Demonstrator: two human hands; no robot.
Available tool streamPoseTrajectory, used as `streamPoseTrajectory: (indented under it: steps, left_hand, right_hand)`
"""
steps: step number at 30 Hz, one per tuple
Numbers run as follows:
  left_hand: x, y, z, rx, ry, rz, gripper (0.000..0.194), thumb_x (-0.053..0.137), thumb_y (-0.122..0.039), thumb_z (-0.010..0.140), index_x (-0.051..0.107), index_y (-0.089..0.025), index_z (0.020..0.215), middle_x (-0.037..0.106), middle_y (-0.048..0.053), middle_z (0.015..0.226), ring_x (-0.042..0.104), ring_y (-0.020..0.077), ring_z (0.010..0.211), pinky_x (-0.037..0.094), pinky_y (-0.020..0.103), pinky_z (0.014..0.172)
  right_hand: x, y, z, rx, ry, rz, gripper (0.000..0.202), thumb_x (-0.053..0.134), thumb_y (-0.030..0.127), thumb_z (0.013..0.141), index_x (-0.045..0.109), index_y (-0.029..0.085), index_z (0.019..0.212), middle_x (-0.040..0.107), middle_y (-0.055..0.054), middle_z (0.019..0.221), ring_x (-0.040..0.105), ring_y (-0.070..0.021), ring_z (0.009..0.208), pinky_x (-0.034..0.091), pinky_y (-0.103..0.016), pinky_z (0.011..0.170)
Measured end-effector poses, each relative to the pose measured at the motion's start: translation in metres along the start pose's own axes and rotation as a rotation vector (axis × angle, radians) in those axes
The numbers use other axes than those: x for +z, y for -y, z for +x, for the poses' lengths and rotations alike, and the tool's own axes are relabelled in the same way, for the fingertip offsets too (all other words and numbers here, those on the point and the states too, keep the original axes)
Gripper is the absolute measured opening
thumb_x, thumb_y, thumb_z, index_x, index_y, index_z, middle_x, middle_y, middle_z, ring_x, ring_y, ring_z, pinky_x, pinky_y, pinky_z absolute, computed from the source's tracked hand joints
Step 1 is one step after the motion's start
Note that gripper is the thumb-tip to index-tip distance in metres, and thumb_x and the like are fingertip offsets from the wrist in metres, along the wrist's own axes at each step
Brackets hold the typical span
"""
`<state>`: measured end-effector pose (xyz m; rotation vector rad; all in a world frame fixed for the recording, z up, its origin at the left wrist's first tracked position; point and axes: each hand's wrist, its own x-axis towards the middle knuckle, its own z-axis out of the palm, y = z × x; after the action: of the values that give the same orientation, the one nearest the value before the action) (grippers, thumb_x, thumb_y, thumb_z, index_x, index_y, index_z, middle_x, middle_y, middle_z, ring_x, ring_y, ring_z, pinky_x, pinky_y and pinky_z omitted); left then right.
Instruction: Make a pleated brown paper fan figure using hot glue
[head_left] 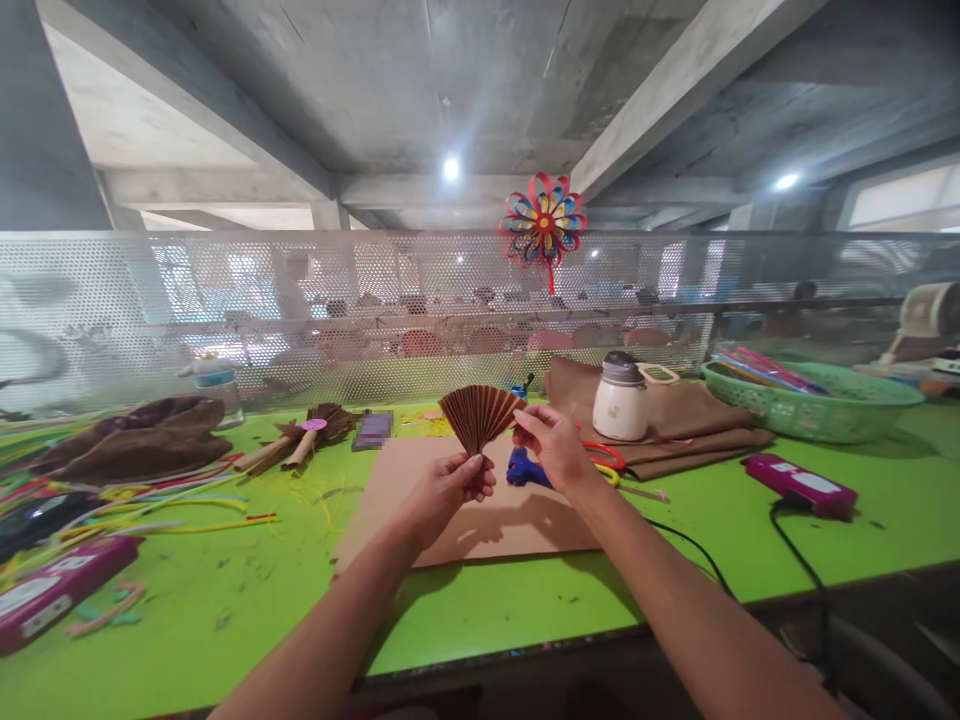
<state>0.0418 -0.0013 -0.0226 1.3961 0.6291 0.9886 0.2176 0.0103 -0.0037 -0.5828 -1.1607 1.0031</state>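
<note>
A brown pleated paper fan (480,412) is held up over the table, spread into a wedge with its narrow end down. My left hand (454,490) pinches that narrow end. The fingertips of my right hand (551,445) are closed on the fan's upper right edge. Below the hands lies a tan cardboard sheet (420,500). A blue glue gun (525,468) rests on it, partly behind my right hand. Red and yellow handled scissors (611,465) lie just right of that hand, partly hidden by it.
A cream flask (621,400) stands on folded brown paper (697,425). Farther right are a green basket (817,405) and a purple power strip (802,487). At left lie brown fan pieces (304,440), a phone (373,430), coloured strips (187,500) and another power strip (67,590). A perforated screen (420,300) borders the back.
</note>
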Motion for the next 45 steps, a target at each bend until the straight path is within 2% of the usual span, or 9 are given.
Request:
streamPoseTrajectory:
  steps: [4,12,15,21,25,31,34,40,45]
  left_hand:
    - [-0.002,0.000,0.001,0.015,-0.039,-0.018,0.030,0.062,-0.040,0.077,0.062,-0.011,0.083,0.060,0.006,0.075,0.054,0.0123,0.069,0.040,0.027,0.069]
    - [0.000,0.001,-0.003,-0.036,0.096,0.057,0.033,0.061,-0.044,0.077,0.061,-0.011,0.081,0.059,0.005,0.073,0.052,0.0117,0.066,0.038,0.026,0.065]
    - [0.001,0.000,-0.004,-0.046,0.118,0.057,0.035,0.061,-0.045,0.076,0.061,-0.010,0.081,0.059,0.005,0.073,0.052,0.0118,0.065,0.037,0.027,0.064]
    - [0.001,-0.001,-0.005,-0.066,0.183,0.081,0.036,0.061,-0.045,0.076,0.061,-0.010,0.080,0.059,0.005,0.070,0.050,0.0109,0.062,0.037,0.026,0.062]
    - [0.001,0.000,-0.003,-0.035,0.139,0.082,0.036,0.060,-0.045,0.077,0.060,-0.010,0.080,0.059,0.005,0.069,0.051,0.0108,0.062,0.036,0.025,0.061]
    - [0.001,-0.002,-0.005,-0.042,0.179,0.100,0.036,0.060,-0.046,0.077,0.058,-0.010,0.077,0.057,0.004,0.068,0.050,0.0108,0.061,0.037,0.026,0.062]
    - [0.002,-0.004,-0.007,-0.071,0.229,0.176,0.036,0.056,-0.046,0.079,0.057,-0.011,0.074,0.057,0.004,0.068,0.050,0.0113,0.062,0.038,0.027,0.063]
    - [0.008,-0.010,-0.009,-0.099,0.234,0.391,0.037,0.055,-0.049,0.077,0.056,-0.012,0.070,0.053,0.001,0.064,0.049,0.0118,0.059,0.038,0.027,0.061]
    - [0.011,-0.014,-0.009,-0.083,0.219,0.593,0.037,0.050,-0.049,0.078,0.053,-0.014,0.065,0.053,0.001,0.061,0.048,0.0124,0.058,0.038,0.026,0.060]
  right_hand:
    - [0.002,0.000,-0.002,0.022,0.024,0.076,0.019,0.068,0.030,0.066,0.054,0.017,0.065,0.053,0.004,0.057,0.049,-0.0087,0.051,0.040,-0.023,0.053]
    - [0.001,0.001,0.000,0.077,0.017,0.079,0.025,0.068,0.037,0.067,0.061,0.016,0.078,0.060,0.000,0.070,0.051,-0.0079,0.052,0.042,-0.022,0.051]
    - [0.003,-0.001,-0.002,0.098,0.027,0.024,0.027,0.070,0.038,0.065,0.061,0.015,0.078,0.059,0.001,0.066,0.051,-0.0084,0.050,0.041,-0.023,0.050]
    - [0.009,-0.012,-0.008,0.102,0.147,-0.095,0.028,0.065,0.042,0.070,0.060,0.015,0.071,0.059,0.000,0.060,0.052,-0.0107,0.050,0.043,-0.025,0.051]
    - [0.010,-0.017,-0.009,0.108,0.183,-0.134,0.030,0.062,0.045,0.073,0.059,0.015,0.072,0.060,-0.001,0.061,0.053,-0.0112,0.052,0.043,-0.025,0.052]
    - [0.011,-0.014,-0.012,0.184,0.207,-0.084,0.032,0.069,0.042,0.068,0.057,0.014,0.079,0.054,0.003,0.058,0.045,-0.0066,0.046,0.032,-0.020,0.042]
    - [0.009,-0.012,-0.010,0.193,0.193,-0.091,0.032,0.066,0.044,0.071,0.055,0.014,0.076,0.052,0.003,0.057,0.039,-0.0050,0.043,0.028,-0.019,0.039]
    - [0.002,-0.007,-0.006,0.273,0.203,-0.172,0.033,0.062,0.046,0.072,0.053,0.015,0.078,0.052,0.003,0.057,0.039,-0.0050,0.039,0.026,-0.018,0.035]
    - [-0.003,0.001,-0.004,0.275,0.182,-0.136,0.030,0.066,0.035,0.068,0.051,0.017,0.088,0.053,0.005,0.060,0.038,-0.0038,0.039,0.028,-0.017,0.035]
